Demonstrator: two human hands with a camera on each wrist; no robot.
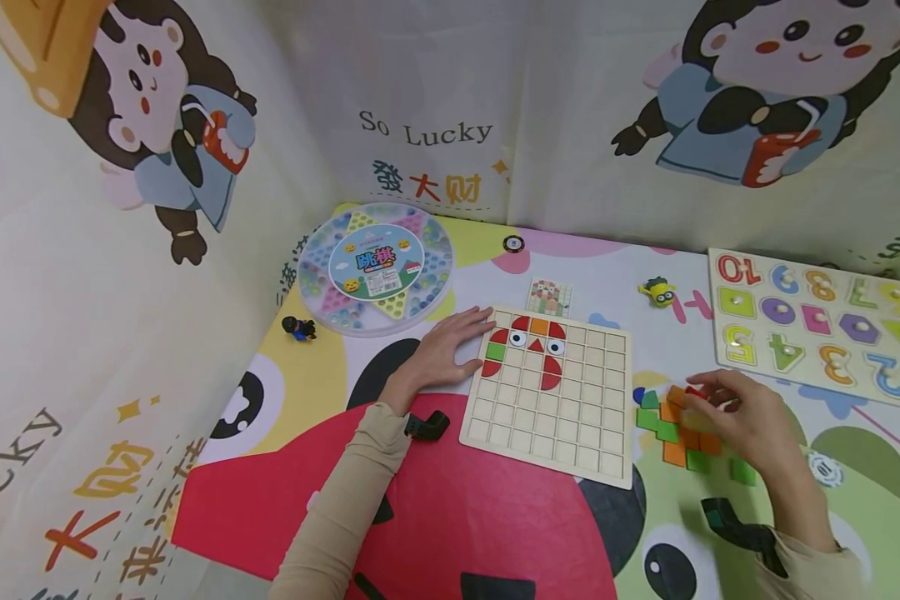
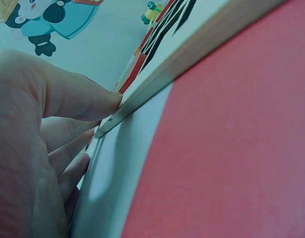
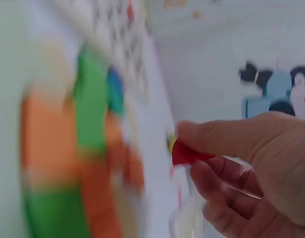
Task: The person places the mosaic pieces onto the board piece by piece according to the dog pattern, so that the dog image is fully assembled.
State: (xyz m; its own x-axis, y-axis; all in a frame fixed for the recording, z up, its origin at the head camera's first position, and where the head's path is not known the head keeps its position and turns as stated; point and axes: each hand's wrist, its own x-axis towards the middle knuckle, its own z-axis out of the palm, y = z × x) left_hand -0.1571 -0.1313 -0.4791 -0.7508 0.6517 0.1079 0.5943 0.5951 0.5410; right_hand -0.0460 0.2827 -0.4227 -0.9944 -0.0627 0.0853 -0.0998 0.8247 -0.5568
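A wooden grid board (image 1: 525,417) lies on the patterned cloth. Set in its upper left part are red rounded pieces (image 1: 551,372), a green square (image 1: 495,351), an orange square (image 1: 539,327) and two eye pieces (image 1: 518,338). Fingers extended, my left hand (image 1: 438,354) rests at the board's left edge, its thumb against the side in the left wrist view. My right hand (image 1: 746,417) pinches a small red piece (image 3: 184,153) with a curved edge between thumb and fingers. Below that hand are loose green pieces (image 1: 647,418) and orange pieces (image 1: 673,454), partly hidden by it.
Behind the board lies a small picture card (image 1: 549,297). A round Chinese checkers set (image 1: 427,292) stands at the back left, near a dark figurine (image 1: 298,328). At the right are a number puzzle board (image 1: 787,304), a yellow figurine (image 1: 657,292) and a white chip (image 1: 826,469).
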